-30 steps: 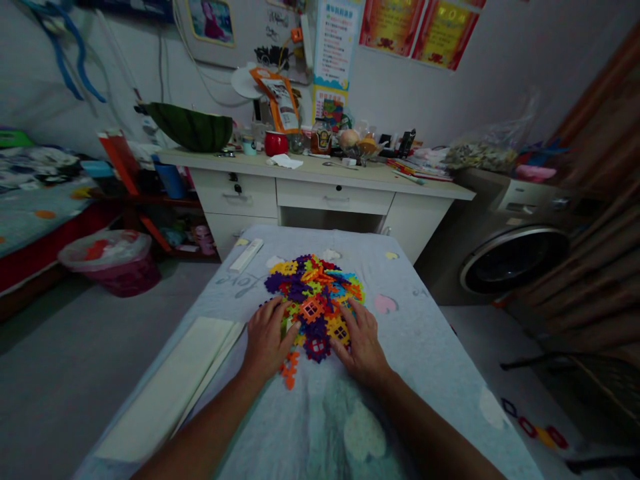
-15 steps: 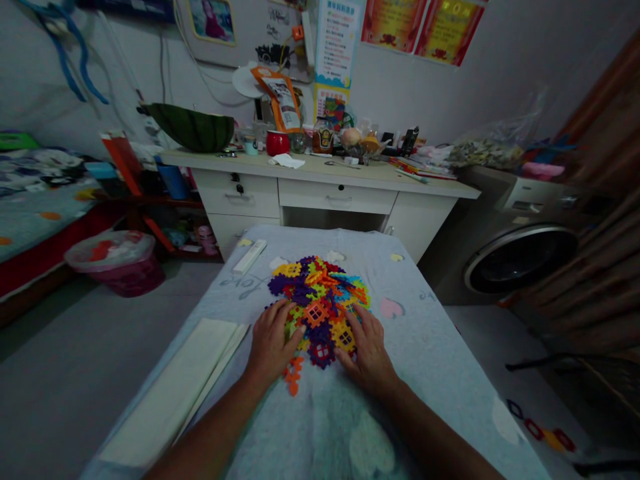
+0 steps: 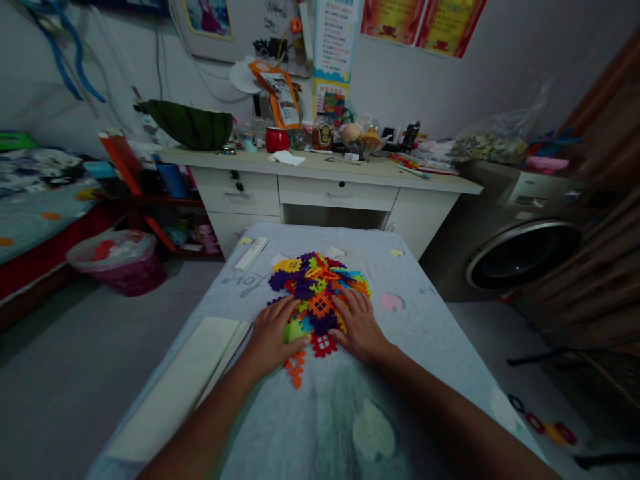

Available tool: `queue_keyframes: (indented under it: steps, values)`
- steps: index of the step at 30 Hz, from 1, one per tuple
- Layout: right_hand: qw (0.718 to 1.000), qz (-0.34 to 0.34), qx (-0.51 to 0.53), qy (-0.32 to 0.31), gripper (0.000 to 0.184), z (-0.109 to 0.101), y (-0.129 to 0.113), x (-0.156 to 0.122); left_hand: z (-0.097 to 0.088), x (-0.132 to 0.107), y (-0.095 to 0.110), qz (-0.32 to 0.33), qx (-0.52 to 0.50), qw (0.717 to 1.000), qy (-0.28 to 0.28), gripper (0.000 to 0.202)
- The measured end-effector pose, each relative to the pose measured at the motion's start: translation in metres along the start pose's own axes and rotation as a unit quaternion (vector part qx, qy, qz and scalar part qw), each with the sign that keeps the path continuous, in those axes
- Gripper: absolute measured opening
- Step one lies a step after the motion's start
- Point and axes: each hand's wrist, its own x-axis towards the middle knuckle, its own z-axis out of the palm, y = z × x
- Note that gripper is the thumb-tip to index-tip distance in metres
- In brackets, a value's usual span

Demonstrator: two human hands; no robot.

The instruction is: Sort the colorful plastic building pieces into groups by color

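A heap of colourful plastic interlocking building pieces [image 3: 303,287] lies on the cloth-covered table [image 3: 425,373]. My left hand [image 3: 275,330] rests flat against the heap's left side, fingers stretched forward and thumb pointing inward. On the right side, my right hand [image 3: 359,325] lies over some pieces with its fingers spread. Between the hands are an orange window-shaped piece [image 3: 321,305] and a red one [image 3: 324,345] at the near edge. Orange pieces [image 3: 296,369] stick out below my left thumb. Pieces under both palms are hidden.
A folded white sheet [image 3: 175,393] lies along the table's left side, and a white box-like strip [image 3: 251,254] sits farther back. Beyond stands a white desk [image 3: 310,170] with a watermelon half [image 3: 190,125]. A washing machine [image 3: 520,233] is at right, a pink bin [image 3: 120,267] at left.
My right hand has shifted inward and slightly forward over the heap. The yellow window piece is now mostly covered, and the red piece shows more fully. My left hand has moved slightly inward.
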Motion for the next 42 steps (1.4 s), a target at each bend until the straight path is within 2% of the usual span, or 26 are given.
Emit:
queue_keyframes:
  steps: [5, 8, 11, 15, 20, 23, 27, 29, 32, 36, 40, 42]
  values:
    - [0.999, -0.037, 0.030, -0.011, 0.078, -0.007, 0.004, 0.021, -0.009, -0.004, -0.008, 0.027, -0.003, 0.995, -0.100, 0.120]
    - [0.999, -0.029, 0.045, -0.002, 0.071, -0.014, 0.004, 0.035, -0.011, -0.007, -0.013, 0.026, -0.012, 0.990, -0.139, 0.143]
    - [0.999, 0.001, 0.051, 0.019, 0.058, -0.016, 0.001, 0.049, -0.010, -0.010, -0.016, 0.028, -0.016, 0.987, -0.157, 0.153]
    - [0.996, 0.032, 0.058, 0.065, 0.050, -0.009, -0.006, 0.055, -0.008, -0.011, -0.017, 0.035, -0.015, 0.988, -0.148, 0.153]
    - [0.989, -0.004, 0.118, 0.093, 0.051, -0.003, 0.000, 0.047, -0.003, -0.007, -0.013, 0.019, 0.021, 0.995, -0.093, 0.140]
    - [0.976, -0.016, 0.172, 0.132, 0.038, -0.006, 0.011, 0.044, 0.002, -0.004, -0.008, 0.023, 0.035, 0.997, -0.061, 0.131]
    - [0.961, 0.050, 0.164, 0.217, 0.026, -0.008, 0.028, 0.047, 0.007, 0.000, 0.000, 0.035, 0.041, 0.998, -0.020, 0.117]
    - [0.960, 0.093, 0.126, 0.233, 0.022, -0.006, 0.036, 0.050, 0.009, 0.003, 0.004, 0.042, 0.046, 0.998, 0.003, 0.111]
    - [0.968, 0.121, 0.091, 0.199, 0.026, 0.000, 0.046, 0.051, 0.011, 0.004, 0.009, 0.052, 0.063, 0.996, 0.039, 0.107]
    - [0.976, 0.117, 0.108, 0.147, 0.034, 0.005, 0.052, 0.051, 0.010, 0.001, 0.012, 0.077, 0.070, 0.993, 0.064, 0.095]
    - [0.976, 0.120, 0.119, 0.136, 0.033, 0.002, 0.052, 0.051, 0.002, -0.003, 0.019, 0.101, 0.035, 0.991, 0.081, 0.053]
    - [0.977, 0.114, 0.121, 0.132, 0.029, 0.001, 0.051, 0.051, -0.003, -0.001, 0.024, 0.089, 0.007, 0.991, 0.104, 0.039]
